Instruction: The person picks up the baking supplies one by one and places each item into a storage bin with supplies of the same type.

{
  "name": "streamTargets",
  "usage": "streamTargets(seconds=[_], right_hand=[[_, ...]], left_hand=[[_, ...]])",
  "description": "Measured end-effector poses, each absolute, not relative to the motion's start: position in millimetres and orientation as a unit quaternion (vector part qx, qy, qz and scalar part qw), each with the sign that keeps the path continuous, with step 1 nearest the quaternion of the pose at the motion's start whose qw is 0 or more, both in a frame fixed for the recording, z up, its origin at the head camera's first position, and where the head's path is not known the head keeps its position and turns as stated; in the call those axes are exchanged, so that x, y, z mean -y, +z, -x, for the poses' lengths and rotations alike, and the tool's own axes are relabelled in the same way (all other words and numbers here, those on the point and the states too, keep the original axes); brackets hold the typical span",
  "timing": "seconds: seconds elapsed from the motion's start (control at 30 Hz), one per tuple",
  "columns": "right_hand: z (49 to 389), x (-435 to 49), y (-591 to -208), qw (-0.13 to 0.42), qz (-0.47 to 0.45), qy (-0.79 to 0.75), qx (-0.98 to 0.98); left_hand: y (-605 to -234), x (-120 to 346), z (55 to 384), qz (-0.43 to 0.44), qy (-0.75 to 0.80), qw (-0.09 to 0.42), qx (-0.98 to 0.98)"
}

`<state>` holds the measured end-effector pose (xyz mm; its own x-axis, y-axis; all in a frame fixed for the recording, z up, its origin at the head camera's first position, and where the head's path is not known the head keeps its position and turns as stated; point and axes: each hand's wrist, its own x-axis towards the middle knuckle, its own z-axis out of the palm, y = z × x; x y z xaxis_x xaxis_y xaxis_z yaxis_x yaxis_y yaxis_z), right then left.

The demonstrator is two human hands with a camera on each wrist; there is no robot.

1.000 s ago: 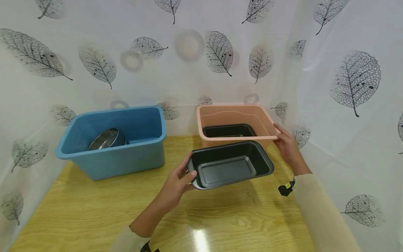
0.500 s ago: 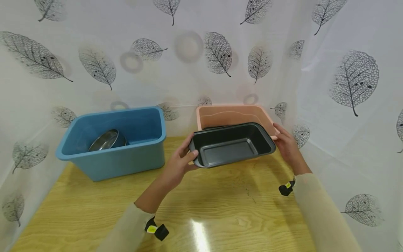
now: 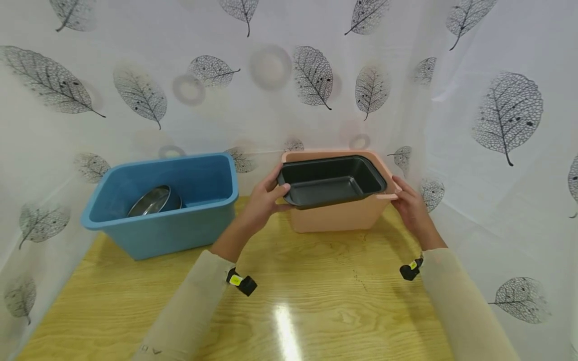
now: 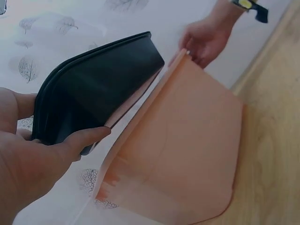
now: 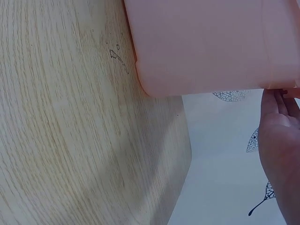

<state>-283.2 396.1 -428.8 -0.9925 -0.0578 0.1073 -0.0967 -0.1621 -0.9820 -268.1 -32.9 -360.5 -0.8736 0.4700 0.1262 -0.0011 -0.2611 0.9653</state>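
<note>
A dark loaf pan (image 3: 325, 183) is held by its left end in my left hand (image 3: 266, 200), the thumb over the rim and the fingers beneath. It is tilted over the mouth of the pink bin (image 3: 336, 215), and in the left wrist view the pan (image 4: 98, 84) hangs just above the bin's rim. My right hand (image 3: 412, 210) grips the bin's right rim; in the right wrist view its fingers tuck under that edge of the bin (image 5: 201, 47). The pan hides the bin's inside.
On the left of the wooden table (image 3: 316, 291) stands a blue bin (image 3: 167, 233) with a shiny metal bowl (image 3: 155, 200) tilted inside. A white curtain with leaf prints (image 3: 311, 75) hangs behind and along the sides.
My left hand has carried the loaf pan up and away from me, from in front of the pink bin to over it. My right hand has stayed on the rim.
</note>
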Motion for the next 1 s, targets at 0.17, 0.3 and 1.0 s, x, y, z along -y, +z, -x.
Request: streamTargets(seconds=[0.17, 0.3, 1.0], right_hand=[[283, -398, -431, 0.013, -0.061, 0.76, 0.647], [283, -398, -431, 0.016, -0.06, 0.757, 0.65], [282, -396, -428, 0.019, -0.051, 0.765, 0.642]], left_hand=[[-354, 20, 289, -0.188, 0.76, 0.153, -0.603], [-351, 11, 303, -0.176, 0.746, 0.158, -0.623], [-356, -39, 350, -0.103, 0.676, 0.185, -0.706]])
